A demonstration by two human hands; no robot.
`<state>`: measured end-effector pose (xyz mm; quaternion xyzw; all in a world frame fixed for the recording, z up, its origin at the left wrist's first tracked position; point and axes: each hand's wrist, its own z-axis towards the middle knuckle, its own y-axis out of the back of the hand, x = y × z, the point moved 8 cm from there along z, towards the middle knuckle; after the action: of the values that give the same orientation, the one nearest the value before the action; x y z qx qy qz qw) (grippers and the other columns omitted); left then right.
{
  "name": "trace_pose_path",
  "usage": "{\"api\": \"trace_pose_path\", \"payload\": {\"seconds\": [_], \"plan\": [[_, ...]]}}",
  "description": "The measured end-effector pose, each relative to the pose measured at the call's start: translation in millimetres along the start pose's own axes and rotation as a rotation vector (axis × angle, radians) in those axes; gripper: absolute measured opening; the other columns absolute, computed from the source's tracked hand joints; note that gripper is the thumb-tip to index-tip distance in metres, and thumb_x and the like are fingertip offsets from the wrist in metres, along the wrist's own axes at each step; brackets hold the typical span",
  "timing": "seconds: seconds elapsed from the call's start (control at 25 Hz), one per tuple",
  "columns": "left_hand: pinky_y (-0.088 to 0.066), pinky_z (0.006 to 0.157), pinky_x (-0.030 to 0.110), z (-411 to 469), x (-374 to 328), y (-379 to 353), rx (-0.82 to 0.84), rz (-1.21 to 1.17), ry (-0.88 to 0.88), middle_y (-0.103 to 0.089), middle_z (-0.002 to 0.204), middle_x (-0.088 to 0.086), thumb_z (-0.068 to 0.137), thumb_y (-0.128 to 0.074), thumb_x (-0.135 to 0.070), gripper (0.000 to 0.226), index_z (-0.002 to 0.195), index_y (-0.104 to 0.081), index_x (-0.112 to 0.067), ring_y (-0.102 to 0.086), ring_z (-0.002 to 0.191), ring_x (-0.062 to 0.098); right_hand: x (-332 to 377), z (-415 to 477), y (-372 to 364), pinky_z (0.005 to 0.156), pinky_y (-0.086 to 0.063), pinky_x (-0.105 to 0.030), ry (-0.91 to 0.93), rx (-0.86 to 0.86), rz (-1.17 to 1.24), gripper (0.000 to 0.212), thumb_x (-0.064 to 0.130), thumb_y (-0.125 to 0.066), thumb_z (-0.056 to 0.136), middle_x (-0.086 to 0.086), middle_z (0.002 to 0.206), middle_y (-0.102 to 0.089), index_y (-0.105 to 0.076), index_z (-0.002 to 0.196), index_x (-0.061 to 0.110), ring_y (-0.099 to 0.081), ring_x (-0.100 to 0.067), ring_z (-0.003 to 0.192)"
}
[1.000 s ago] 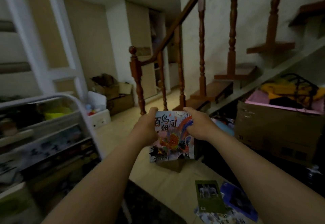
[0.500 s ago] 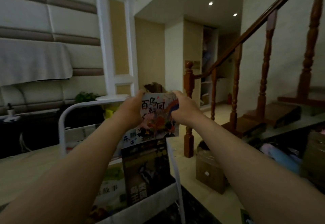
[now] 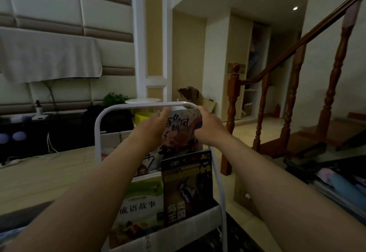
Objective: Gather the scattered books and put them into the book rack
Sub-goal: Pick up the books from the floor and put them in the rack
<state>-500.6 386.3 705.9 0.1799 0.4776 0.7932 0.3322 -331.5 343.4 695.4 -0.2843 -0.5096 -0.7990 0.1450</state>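
Just under the top rail [image 3: 142, 105] of the white book rack [image 3: 97, 133], a colourful book [image 3: 181, 131] with large Chinese characters is held upright, its cover turned toward the person. The left hand [image 3: 152, 128] grips its left edge and the right hand [image 3: 208, 125] grips its upper right corner. On both hands the fingers [image 3: 165, 111] are clamped on the book. I think two hands are used because the book is thin and bends easily, and because the opening between the rail and the upper pocket looks narrow, so the book must be guided in straight. Its lower edge is close to the top of a dark book [image 3: 186, 184], which stands in the lower front pocket just beside a green-and-white book [image 3: 138, 206]. Both of these lean back with covers outward, so that the titles can be read. Whether the held book touches the bottom of its pocket is hidden by the dark book and the forearms. The step in hand seems to be lowering it into the upper tier. The next move calls for sliding it straight down before either hand lets go, otherwise it may tip forward over the front books.
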Motion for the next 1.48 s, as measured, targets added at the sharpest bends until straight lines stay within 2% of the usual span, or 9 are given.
{"api": "trace_pose_path", "payload": {"seconds": [0.12, 0.2, 0.36, 0.48, 0.6, 0.76, 0.92, 1.12, 1.48], "plan": [[-0.053, 0.068, 0.043, -4, 3, -19, -0.007, 0.218, -0.038, -0.053, 0.126, 0.013, 0.086, -0.065, -0.009, 0.082, 0.146, -0.011, -0.020, -0.063, 0.099, 0.034, -13, -2, -14, 0.086, -0.051, -0.038, -0.059, 0.041, -0.041, 0.092, 0.020, -0.061, 0.080, -0.008, 0.146, -0.034, -0.011, 0.156, 0.032, -0.043, -0.035, 0.126], [-0.055, 0.066, 0.044, -7, 7, -31, -0.015, 0.275, -0.037, -0.052, 0.127, 0.014, 0.086, -0.066, -0.012, 0.082, 0.145, -0.011, -0.020, -0.065, 0.095, 0.034, -15, -6, -22, 0.091, -0.048, -0.037, -0.054, 0.059, -0.079, 0.085, 0.016, -0.059, 0.085, -0.011, 0.148, -0.025, -0.013, 0.156, 0.030, -0.039, -0.037, 0.129], [-0.056, 0.073, 0.044, -14, 14, -53, -0.002, 0.269, -0.022, -0.041, 0.143, 0.017, 0.084, -0.070, -0.015, 0.080, 0.145, -0.017, -0.013, -0.060, 0.107, 0.033, -13, -10, -35, 0.104, -0.046, -0.041, -0.032, 0.039, -0.206, 0.076, 0.015, -0.059, 0.084, -0.016, 0.148, -0.027, -0.028, 0.152, 0.029, -0.039, -0.036, 0.132], [-0.052, 0.084, 0.041, -18, 14, -60, -0.032, 0.254, -0.029, -0.049, 0.136, 0.013, 0.083, -0.070, -0.016, 0.072, 0.141, -0.028, -0.012, -0.055, 0.114, 0.031, -15, -10, -46, 0.103, -0.046, -0.044, -0.036, 0.047, -0.313, 0.067, 0.018, -0.062, 0.086, -0.016, 0.145, -0.031, -0.034, 0.146, 0.025, -0.039, -0.036, 0.130], [-0.047, 0.092, 0.041, -19, 16, -64, -0.040, 0.274, -0.031, -0.047, 0.139, 0.014, 0.084, -0.069, -0.021, 0.076, 0.146, -0.026, -0.012, -0.048, 0.122, 0.032, -15, -10, -54, 0.101, -0.048, -0.043, -0.048, 0.063, -0.322, 0.060, 0.019, -0.063, 0.087, -0.018, 0.143, -0.030, -0.037, 0.141, 0.022, -0.043, -0.037, 0.126], [-0.046, 0.089, 0.041, -23, 16, -72, -0.055, 0.351, -0.041, -0.046, 0.133, 0.017, 0.084, -0.070, -0.025, 0.075, 0.145, -0.029, -0.011, -0.047, 0.119, 0.034, -21, -13, -66, 0.101, -0.046, -0.039, -0.068, 0.129, -0.331, 0.059, 0.019, -0.062, 0.090, -0.020, 0.150, -0.021, -0.037, 0.143, 0.021, -0.043, -0.037, 0.128], [-0.048, 0.077, 0.040, -25, 17, -76, -0.067, 0.405, -0.058, -0.052, 0.116, 0.016, 0.073, -0.079, -0.024, 0.063, 0.126, -0.048, -0.010, -0.051, 0.104, 0.032, -27, -14, -72, 0.103, -0.046, -0.041, -0.073, 0.133, -0.348, 0.067, 0.018, -0.067, 0.087, -0.020, 0.150, -0.019, -0.034, 0.145, 0.023, -0.039, -0.039, 0.132], [-0.048, 0.081, 0.040, -27, 11, -79, -0.076, 0.471, -0.079, -0.053, 0.119, 0.014, 0.078, -0.073, -0.027, 0.044, 0.115, -0.056, -0.012, -0.052, 0.106, 0.031, -35, -12, -83, 0.111, -0.038, -0.048, -0.073, 0.196, -0.424, 0.098, 0.025, -0.069, 0.087, -0.019, 0.158, -0.014, -0.002, 0.158, 0.029, -0.020, -0.040, 0.144], [-0.049, 0.065, 0.041, -27, 7, -79, -0.107, 0.502, -0.105, -0.059, 0.096, 0.015, 0.061, -0.085, -0.028, 0.043, 0.095, -0.063, -0.012, -0.056, 0.084, 0.032, -36, -14, -87, 0.103, -0.044, -0.051, -0.075, 0.222, -0.545, 0.110, 0.033, -0.073, 0.085, -0.025, 0.153, -0.028, 0.009, 0.158, 0.022, -0.033, -0.043, 0.137]]}}
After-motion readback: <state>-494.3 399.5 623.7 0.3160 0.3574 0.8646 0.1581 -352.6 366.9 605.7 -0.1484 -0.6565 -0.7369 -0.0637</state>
